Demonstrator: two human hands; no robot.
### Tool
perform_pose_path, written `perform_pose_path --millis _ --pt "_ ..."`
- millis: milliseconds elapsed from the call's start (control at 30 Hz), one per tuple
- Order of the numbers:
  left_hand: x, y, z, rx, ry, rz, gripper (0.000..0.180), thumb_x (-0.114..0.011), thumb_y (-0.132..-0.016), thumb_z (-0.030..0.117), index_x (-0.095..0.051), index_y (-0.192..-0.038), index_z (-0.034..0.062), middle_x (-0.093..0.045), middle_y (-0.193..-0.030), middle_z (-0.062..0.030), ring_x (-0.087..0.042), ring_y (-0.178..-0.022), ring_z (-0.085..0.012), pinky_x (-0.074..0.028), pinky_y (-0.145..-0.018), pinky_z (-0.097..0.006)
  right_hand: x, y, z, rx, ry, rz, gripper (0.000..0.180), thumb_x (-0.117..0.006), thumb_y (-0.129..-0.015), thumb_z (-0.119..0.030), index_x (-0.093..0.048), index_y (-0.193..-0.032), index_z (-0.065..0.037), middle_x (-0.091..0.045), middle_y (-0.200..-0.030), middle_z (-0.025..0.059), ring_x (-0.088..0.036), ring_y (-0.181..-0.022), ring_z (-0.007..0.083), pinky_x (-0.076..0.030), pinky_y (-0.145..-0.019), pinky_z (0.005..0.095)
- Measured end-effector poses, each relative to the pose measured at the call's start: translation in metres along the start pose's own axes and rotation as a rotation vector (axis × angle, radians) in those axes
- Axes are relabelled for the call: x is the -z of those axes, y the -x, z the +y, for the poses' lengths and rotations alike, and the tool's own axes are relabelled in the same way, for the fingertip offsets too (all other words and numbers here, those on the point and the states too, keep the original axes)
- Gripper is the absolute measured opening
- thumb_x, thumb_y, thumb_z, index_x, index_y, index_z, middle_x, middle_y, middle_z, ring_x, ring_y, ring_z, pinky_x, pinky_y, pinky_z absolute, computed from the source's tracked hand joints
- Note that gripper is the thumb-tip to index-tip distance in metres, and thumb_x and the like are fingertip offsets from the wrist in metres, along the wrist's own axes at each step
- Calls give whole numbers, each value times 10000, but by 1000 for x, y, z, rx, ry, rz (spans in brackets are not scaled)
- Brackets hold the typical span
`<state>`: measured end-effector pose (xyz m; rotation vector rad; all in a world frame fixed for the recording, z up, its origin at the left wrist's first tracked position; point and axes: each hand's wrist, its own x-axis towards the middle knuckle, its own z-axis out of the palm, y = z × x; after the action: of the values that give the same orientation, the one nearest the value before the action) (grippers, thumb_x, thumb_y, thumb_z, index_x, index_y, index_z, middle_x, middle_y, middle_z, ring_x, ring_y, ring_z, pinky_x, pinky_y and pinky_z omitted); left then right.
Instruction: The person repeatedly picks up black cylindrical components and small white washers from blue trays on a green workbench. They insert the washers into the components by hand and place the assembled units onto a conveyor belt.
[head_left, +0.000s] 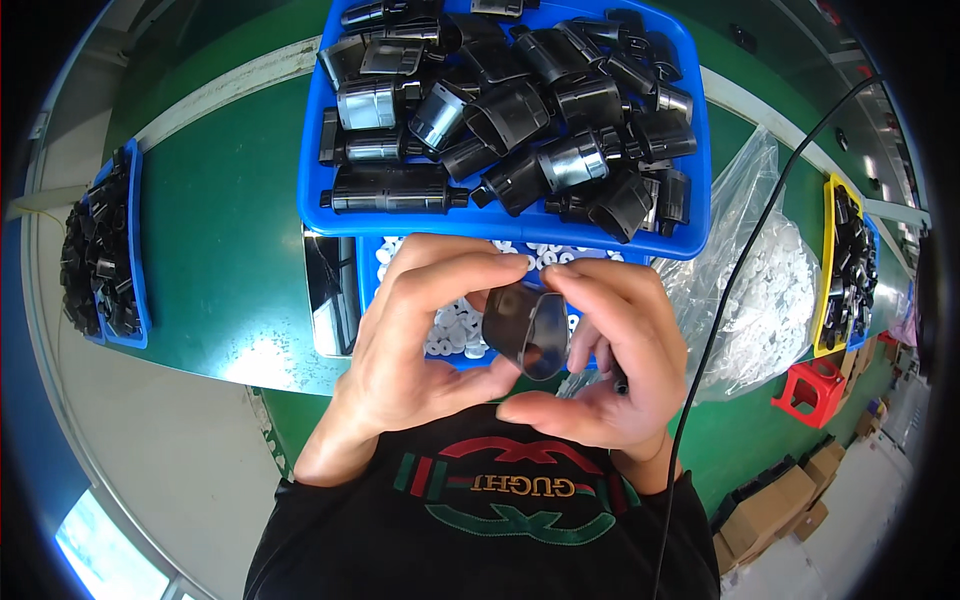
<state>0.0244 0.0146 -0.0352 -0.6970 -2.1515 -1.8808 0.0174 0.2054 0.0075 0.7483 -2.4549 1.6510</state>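
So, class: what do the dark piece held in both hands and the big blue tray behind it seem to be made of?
Dark piece: probably moulded plastic, smoky and glossy, with light glinting off its curved wall. Blue tray: likely plastic too, one even bright colour, smooth rounded rim.

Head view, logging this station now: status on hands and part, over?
Left hand and right hand both grip one black plastic shell. Held above small tray of white caps. Big blue tray of black shells beyond. Nothing in the way.

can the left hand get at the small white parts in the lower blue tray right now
Probably not right away. The left hand and right hand both grip a black plastic shell just above the white parts, so it would have to let go first.
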Motion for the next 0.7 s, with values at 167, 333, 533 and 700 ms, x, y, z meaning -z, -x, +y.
perform_pose_path --millis 167,333,533,700 --pt "0 0 6 -37 -8 -1 666 -867 -624 123 -576 -1215 26 -581 -1121 -155 -566 -968 -260 -490 -782 -353 -10 0 8 110 92 68 515 -847 -679 -139 -651 -1136 -3 -643 -1000 122 -673 -753 215 -562 -608 291" --pt "12 -1 7 -112 125 139 641 -892 -579 190 -569 -1117 59 -557 -1062 -168 -576 -920 -242 -484 -751 -343 1 1 -5 173 236 36 585 -819 -589 -111 -658 -1143 -12 -640 -971 92 -651 -657 165 -534 -530 282" --pt "17 4 1 -151 72 106 558 -850 -631 138 -564 -1100 41 -568 -1030 -180 -577 -884 -229 -483 -734 -331 -5 9 7 135 217 -11 690 -813 -514 -125 -645 -1178 -39 -629 -999 72 -640 -657 158 -519 -514 278" --pt "16 8 1 -87 43 80 537 -843 -643 109 -578 -1102 21 -589 -1065 -189 -590 -923 -250 -490 -757 -339 -7 9 5 126 227 -15 682 -809 -516 -110 -644 -1174 -44 -629 -989 68 -643 -666 157 -520 -516 275"
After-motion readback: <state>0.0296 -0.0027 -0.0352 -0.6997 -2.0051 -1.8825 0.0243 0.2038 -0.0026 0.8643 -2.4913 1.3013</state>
